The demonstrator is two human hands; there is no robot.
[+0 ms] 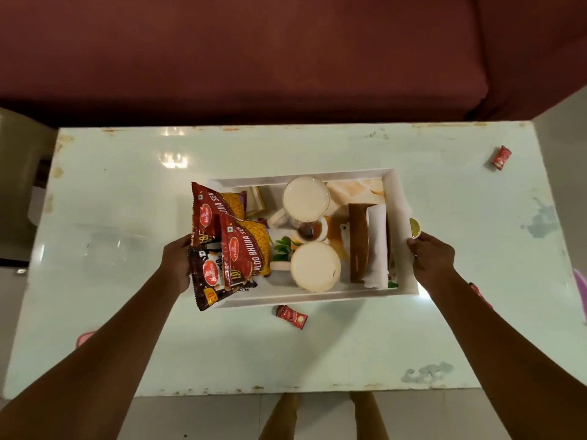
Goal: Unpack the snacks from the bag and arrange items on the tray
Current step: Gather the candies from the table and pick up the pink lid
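Note:
A white rectangular tray [401, 198] sits in the middle of the pale table. Two red Aloo Bhujia Sev packets [208, 214] [246, 252] and a dark brown snack packet [211, 277] lie over its left end. Two round white lidded cups [305, 198] [315, 266] stand in the tray, with a brown and white rolled item [368, 242] on the right. My left hand [176, 265] grips the tray's left end, partly hidden behind the packets. My right hand [432, 257] grips the tray's right rim beside a gold handle [414, 226]. No bag is in view.
Two small red candy wrappers lie loose on the table, one [291, 316] just in front of the tray, the other [501, 157] at the far right. A maroon sofa [254, 58] runs along the table's far side. Pink objects show at both table edges.

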